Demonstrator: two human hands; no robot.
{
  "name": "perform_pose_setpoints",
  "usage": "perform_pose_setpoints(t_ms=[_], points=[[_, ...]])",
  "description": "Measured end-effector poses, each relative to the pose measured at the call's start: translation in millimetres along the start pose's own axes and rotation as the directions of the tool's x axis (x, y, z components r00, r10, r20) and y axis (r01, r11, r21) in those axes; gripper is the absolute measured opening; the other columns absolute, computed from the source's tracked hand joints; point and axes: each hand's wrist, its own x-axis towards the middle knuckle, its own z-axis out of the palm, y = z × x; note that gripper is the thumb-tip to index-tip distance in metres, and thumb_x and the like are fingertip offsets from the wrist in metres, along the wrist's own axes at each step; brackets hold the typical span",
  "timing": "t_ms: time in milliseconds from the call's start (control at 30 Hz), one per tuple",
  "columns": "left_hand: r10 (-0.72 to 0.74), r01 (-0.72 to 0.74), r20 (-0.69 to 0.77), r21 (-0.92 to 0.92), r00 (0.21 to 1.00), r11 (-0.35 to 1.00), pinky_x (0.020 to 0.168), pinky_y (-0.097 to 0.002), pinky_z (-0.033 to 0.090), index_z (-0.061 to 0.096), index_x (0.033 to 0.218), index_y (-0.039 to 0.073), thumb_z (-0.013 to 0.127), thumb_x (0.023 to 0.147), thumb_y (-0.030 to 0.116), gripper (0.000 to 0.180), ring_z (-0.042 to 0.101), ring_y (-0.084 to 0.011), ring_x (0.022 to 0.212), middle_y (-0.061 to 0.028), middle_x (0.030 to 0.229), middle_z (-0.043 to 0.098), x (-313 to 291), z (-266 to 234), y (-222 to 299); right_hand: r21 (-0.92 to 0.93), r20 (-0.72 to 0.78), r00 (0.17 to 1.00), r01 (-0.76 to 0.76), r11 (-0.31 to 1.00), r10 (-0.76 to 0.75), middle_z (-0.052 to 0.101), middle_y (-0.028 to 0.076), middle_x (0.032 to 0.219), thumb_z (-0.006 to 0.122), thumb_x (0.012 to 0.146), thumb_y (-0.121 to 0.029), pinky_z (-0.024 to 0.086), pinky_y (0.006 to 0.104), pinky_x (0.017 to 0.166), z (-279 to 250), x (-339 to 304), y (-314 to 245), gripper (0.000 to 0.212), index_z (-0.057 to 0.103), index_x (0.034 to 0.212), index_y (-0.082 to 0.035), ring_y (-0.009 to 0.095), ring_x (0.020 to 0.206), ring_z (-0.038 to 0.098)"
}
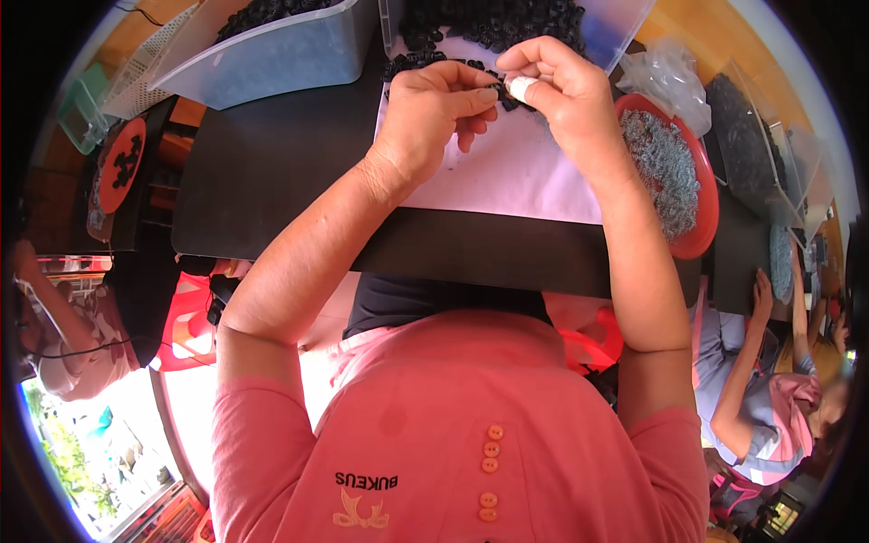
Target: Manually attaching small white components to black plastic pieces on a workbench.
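My left hand [425,113] and my right hand [561,86] meet over a white sheet [516,176] on a black table [262,163]. Between their fingertips they pinch a small black part [501,89]; the right forefinger wears a white wrap [522,87]. Just beyond the fingers lies a heap of small black parts [489,27], spilling from a clear tray onto the sheet's far edge.
A red bowl of grey metal pieces [670,172] stands right of the sheet. A clear tub of black parts [272,45] sits at the far left. More bins with dark parts [751,145] are on the right. Other people sit at the left [81,335] and right [769,398].
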Motion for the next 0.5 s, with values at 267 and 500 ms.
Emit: perform_pose_setpoints(t_ms=[267, 500], points=[[0.003, -0.003, -0.051, 0.002, 0.999, 1.0, 0.046, -0.0244, 0.044, 0.063, 0.097, -0.005, 0.063, 0.09, 0.003, 0.011, 0.058, -0.0125, 0.057, -0.0091, 0.074, 0.064, -2.9, 4.3, -1.7, -0.121, -0.029, 0.992, 0.117, 0.986, -0.121, 0.069, 0.009, 0.086, 0.058, 0.085, 0.002, 0.051, 0.0287, 0.073, 8.8, -1.9, 2.2, 0.017, 0.063, 0.101, -0.002, 0.017, 0.082, 0.066], [-0.024, 0.022, -0.083, -0.023, 0.996, 0.999, 0.046, -0.0246, 0.044, 0.063, 0.097, -0.004, 0.063, 0.09, 0.003, 0.01, 0.057, -0.0123, 0.056, -0.009, 0.073, 0.064, -1.6, 3.6, -4.5, -0.361, -0.046, 0.951, 0.27, 0.893, -0.306, 0.068, 0.014, 0.089, 0.054, 0.076, 0.01, 0.052, 0.0395, 0.071, 18.3, -3.4, 5.7, 0.026, 0.06, 0.097, -0.004, 0.033, 0.083, 0.067]])
